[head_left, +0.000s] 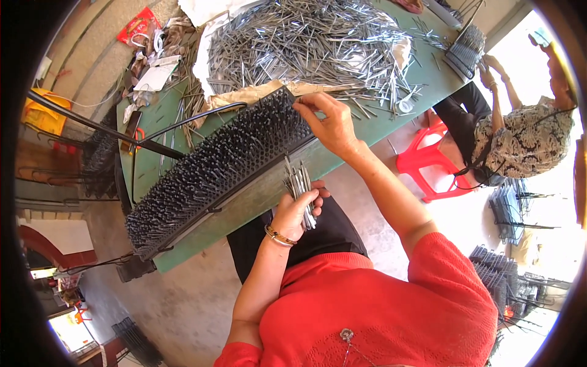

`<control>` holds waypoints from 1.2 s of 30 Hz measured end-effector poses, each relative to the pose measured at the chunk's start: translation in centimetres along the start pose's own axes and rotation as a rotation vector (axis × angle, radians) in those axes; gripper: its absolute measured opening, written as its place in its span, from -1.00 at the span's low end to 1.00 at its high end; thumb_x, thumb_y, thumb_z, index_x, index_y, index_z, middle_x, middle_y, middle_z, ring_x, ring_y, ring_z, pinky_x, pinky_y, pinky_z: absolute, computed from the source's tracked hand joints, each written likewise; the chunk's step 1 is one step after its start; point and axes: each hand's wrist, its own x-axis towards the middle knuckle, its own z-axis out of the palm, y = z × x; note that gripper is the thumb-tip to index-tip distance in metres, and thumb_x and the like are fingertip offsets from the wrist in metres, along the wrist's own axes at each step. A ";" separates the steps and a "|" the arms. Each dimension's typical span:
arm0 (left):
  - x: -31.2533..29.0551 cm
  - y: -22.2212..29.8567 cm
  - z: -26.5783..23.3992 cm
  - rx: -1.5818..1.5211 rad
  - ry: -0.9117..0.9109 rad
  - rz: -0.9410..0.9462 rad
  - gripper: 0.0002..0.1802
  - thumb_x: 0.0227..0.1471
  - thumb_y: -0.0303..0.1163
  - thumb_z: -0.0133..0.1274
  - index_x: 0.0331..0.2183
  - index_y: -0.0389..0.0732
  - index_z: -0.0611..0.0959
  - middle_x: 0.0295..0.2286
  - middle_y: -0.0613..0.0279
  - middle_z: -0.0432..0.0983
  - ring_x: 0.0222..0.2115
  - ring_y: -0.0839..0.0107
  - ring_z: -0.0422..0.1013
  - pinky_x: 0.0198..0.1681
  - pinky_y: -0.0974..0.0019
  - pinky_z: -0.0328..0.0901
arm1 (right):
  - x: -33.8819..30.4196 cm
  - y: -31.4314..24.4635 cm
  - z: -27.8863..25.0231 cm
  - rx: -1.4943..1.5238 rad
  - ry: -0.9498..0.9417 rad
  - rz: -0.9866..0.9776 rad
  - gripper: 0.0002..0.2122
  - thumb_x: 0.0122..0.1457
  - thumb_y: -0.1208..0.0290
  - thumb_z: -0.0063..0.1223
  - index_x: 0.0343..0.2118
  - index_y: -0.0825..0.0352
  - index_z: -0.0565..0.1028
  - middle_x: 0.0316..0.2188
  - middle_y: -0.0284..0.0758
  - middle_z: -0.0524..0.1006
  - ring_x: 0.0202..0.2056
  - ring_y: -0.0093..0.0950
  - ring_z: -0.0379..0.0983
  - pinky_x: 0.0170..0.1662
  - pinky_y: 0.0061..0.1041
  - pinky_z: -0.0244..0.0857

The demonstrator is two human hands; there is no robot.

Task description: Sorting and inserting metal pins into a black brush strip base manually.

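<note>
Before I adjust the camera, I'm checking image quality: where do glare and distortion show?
Head view: strong daylight washes out the background around the seated person in a black-and-cream patterned shirt; also in the head view, the piled thin silver metal rods glint, and the beige wall at upper left curves near the black rim.

Red short-sleeved knit top (373, 293), black trousers (339, 229).
The top carries small openwork patterning (388, 342) on the chest and a ribbed hem (333, 262) at the waist; a round silvery pendant (347, 334) hangs on a thin chain (347, 353); a brown-and-gold bracelet (276, 235) and a pale, silvery bangle (283, 241) circle the left wrist (287, 229).
</note>
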 end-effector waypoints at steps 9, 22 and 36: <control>0.0 0.0 -0.2 0.003 -0.017 0.000 -0.69 0.00 -0.50 0.00 -0.17 -0.42 0.48 -0.40 0.15 0.47 -0.51 0.60 0.32 -0.51 0.54 0.28 | -0.5 0.5 0.2 0.054 -0.148 0.010 -0.86 0.01 0.51 0.17 -0.34 0.39 0.53 -0.40 -0.26 0.55 -0.39 -0.39 0.52 -0.31 -0.50 0.38; 0.0 0.2 -0.1 -0.065 -0.067 -0.028 -0.63 0.09 -0.41 -0.09 -0.08 -0.40 0.41 -0.26 -0.02 0.49 -0.29 0.30 0.47 -0.22 0.23 0.43 | -0.9 1.4 0.5 -0.092 -0.077 -0.108 -0.75 0.02 0.50 0.16 -0.18 0.28 0.52 -0.43 -0.30 0.54 -0.37 -0.36 0.49 -0.28 -0.43 0.36; -0.6 1.2 0.2 -0.112 -0.145 -0.001 -0.52 0.11 -0.39 -0.10 0.06 -0.33 0.28 -0.16 -0.06 0.44 -0.22 0.25 0.45 -0.17 0.19 0.41 | -1.1 0.7 0.6 -0.297 -0.103 -0.290 -0.76 0.01 0.48 0.14 -0.21 0.30 0.52 -0.33 -0.31 0.47 -0.34 -0.33 0.40 -0.25 -0.40 0.26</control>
